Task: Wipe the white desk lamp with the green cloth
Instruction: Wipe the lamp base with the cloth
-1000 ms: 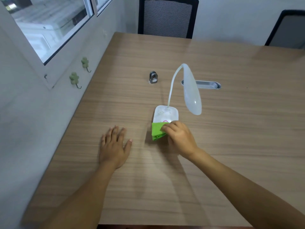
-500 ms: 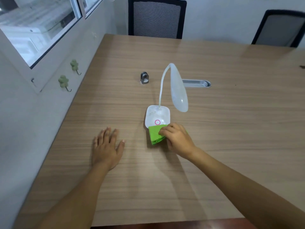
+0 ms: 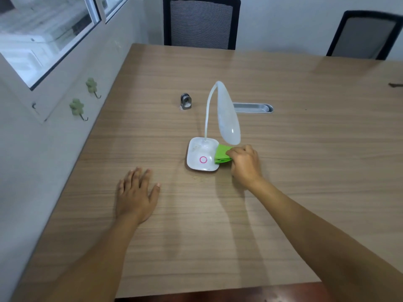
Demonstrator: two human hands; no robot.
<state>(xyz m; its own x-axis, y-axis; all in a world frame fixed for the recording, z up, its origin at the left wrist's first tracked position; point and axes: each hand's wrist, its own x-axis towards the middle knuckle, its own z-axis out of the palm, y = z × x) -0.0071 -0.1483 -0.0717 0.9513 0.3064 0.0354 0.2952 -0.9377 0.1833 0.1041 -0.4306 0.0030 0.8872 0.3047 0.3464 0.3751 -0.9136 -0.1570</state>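
Note:
The white desk lamp (image 3: 201,153) stands mid-table, with a square base bearing a pink ring, a thin curved neck and a long drooping head (image 3: 227,118). A folded green cloth (image 3: 221,154) presses against the right edge of the base. My right hand (image 3: 245,164) grips the cloth from the right, fingers closed on it, just below the lamp head's tip. My left hand (image 3: 136,195) lies flat on the wooden table (image 3: 305,171) to the left of the lamp, fingers spread, holding nothing.
A small metal clip-like object (image 3: 186,101) sits behind the lamp to the left. A silver cable slot (image 3: 253,107) is set into the table behind the lamp. Two black chairs (image 3: 200,22) stand at the far edge. The wall with green hooks (image 3: 76,107) runs along the left.
My right hand has slid the green cloth from the front edge of the lamp base round to its right side. The left hand stays flat on the table.

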